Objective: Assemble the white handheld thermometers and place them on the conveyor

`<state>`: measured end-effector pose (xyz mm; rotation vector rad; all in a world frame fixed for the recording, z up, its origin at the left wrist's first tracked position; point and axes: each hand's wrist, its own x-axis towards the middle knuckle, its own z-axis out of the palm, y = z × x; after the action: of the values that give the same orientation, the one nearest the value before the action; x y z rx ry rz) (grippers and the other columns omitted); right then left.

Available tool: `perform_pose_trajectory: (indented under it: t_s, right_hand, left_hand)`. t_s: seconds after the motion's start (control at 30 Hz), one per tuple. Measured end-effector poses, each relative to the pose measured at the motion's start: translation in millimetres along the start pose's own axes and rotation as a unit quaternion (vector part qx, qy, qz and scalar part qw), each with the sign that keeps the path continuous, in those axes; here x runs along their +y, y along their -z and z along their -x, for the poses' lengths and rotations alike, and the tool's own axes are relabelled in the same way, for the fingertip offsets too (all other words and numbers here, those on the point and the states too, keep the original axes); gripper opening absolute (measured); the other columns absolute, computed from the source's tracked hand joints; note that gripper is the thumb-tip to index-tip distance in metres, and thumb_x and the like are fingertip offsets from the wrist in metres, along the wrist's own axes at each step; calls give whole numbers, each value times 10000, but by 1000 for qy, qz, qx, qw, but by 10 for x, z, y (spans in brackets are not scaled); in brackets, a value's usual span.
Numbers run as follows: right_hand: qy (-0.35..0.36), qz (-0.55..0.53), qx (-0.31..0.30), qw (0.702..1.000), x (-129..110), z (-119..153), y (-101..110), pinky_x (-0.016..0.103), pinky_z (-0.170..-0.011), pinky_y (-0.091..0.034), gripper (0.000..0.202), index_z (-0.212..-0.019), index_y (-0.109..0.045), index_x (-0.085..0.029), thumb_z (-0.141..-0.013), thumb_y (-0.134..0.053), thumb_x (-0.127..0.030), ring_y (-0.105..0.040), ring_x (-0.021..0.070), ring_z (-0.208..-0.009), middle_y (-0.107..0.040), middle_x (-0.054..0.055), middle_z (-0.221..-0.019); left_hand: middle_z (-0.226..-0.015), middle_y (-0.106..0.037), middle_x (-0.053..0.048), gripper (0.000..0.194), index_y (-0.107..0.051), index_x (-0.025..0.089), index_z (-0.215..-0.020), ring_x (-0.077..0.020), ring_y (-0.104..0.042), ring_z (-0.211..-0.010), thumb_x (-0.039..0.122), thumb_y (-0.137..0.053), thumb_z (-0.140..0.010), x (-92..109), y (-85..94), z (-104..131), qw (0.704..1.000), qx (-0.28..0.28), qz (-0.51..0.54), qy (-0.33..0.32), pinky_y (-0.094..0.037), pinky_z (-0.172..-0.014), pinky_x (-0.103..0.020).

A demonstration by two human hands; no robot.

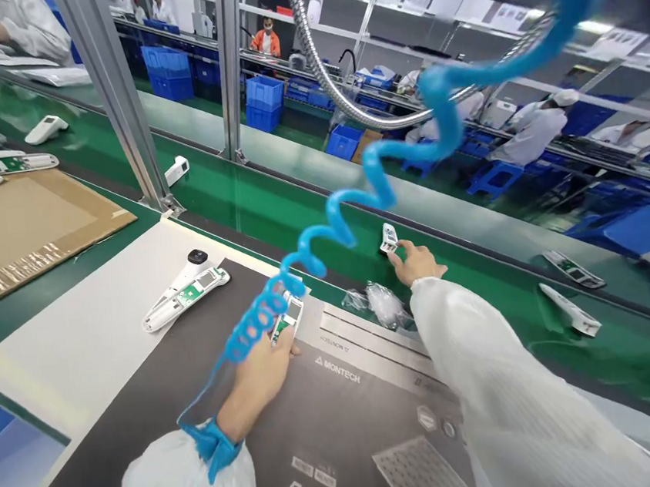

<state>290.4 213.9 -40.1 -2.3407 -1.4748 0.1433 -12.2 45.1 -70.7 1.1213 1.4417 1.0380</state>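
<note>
My left hand [265, 370] is closed round a white device half with a green circuit board [287, 319], above the dark printed cardboard [343, 420]. A coiled blue cord passes in front of it and ends at a blue band on my left wrist. My right hand [417, 262] reaches over the green belt [324, 232], its thumb and fingertips closed on the near end of a small white part [388, 237]. To the left, an open white device with a green board [188, 295] lies across another white piece with a black round end [197, 256].
Metal posts [117, 95] rise beside the belt. Clear plastic bags [386, 304] lie near my right forearm. More white housings [570, 309] rest on the belt. Brown cardboard [26, 221] lies at left. Several people in work clothes sit beyond; a metal hose [338, 95] hangs overhead.
</note>
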Motion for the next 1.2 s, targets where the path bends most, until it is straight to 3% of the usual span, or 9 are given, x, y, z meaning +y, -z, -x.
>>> perform_pose_trajectory:
  t_s: [0.2, 0.37, 0.43, 0.53, 0.6, 0.7, 0.8, 1.03, 1.2]
  right_hand:
    - [44, 7, -64, 997, -461, -396, -296, 484, -865, -397, 463, -1175, -618, -136, -749, -693, -302, -569, 345, -1041, -634, 203, -1079]
    - [210, -81, -167, 960, -1096, -74, -58, 294, -748, -449, 307, -960, -697, -227, -668, -768, -294, -600, 170, -760, -689, -7, -861]
    - [321, -158, -274, 893, -1340, 240, 98, 267, -673, -456, 337, -902, -708, -237, -608, -805, -372, -577, 141, -673, -675, -48, -780]
    - [450, -197, -505, 710, -1618, 741, 221, 261, -603, -446, 304, -823, -710, -222, -596, -808, -398, -557, 134, -622, -666, -46, -728]
    - [489, -154, -552, 657, -1703, 1004, 215, 260, -634, -447, 228, -772, -702, -222, -606, -816, -329, -573, 139, -675, -676, -37, -761]
    - [524, -118, -413, 735, -1636, 1248, 211, 282, -752, -438, 192, -809, -708, -229, -645, -792, -175, -604, 171, -853, -696, -3, -918]
    - [528, -112, -269, 798, -1356, 1411, 370, 307, -824, -410, 154, -934, -701, -243, -817, -654, -154, -603, 184, -963, -689, 20, -1048]
    - [541, -60, -130, 829, -522, 1942, 825, 355, -827, -319, 115, -878, -686, -267, -927, -603, -330, -588, 176, -882, -704, -6, -958]
    - [501, -18, -47, 864, -220, 2280, 914, 395, -877, -282, 197, -799, -616, -232, -932, -519, -126, -547, 179, -860, -677, -11, -859]
  left_hand:
    - [-792, -731, -43, 236, -632, 189, -1066, -181, -672, -618, 250, -569, -847, 48, 12, -22, 999, -13, 40, 21, -504, -596, -277]
    - [-779, -722, -36, 223, -632, 201, -1060, -185, -664, -629, 223, -565, -848, 50, 19, -22, 999, -16, 34, 14, -502, -601, -284]
    - [-772, -718, -31, 231, -630, 211, -1073, -189, -665, -644, 221, -560, -854, 59, 23, -15, 1000, -22, 21, 5, -502, -609, -285]
    - [-732, -703, -23, 236, -630, 213, -1082, -200, -668, -672, 224, -555, -859, 76, 32, -3, 999, -32, -26, -17, -503, -651, -300]
    - [-699, -687, -19, 228, -628, 201, -1072, -205, -665, -680, 224, -557, -857, 82, 45, 12, 997, -37, -62, -33, -499, -687, -314]
    - [-718, -660, -13, 248, -602, 172, -1093, -187, -646, -655, 244, -559, -859, 99, 86, 73, 996, -66, -54, -29, -494, -670, -308]
    - [-739, -607, -4, 306, -575, 148, -1130, -150, -595, -608, 260, -579, -844, 182, 157, 212, 989, -147, 22, 11, -481, -574, -265]
    - [-769, -603, -3, 315, -611, 193, -1146, -127, -562, -613, 222, -560, -837, 503, 188, 627, 967, -256, 11, -17, -421, -521, -217]
    - [-672, -561, 6, 233, -647, 181, -1055, -112, -498, -546, 252, -573, -846, 545, -16, 743, 951, -308, 17, -10, -395, -504, -217]
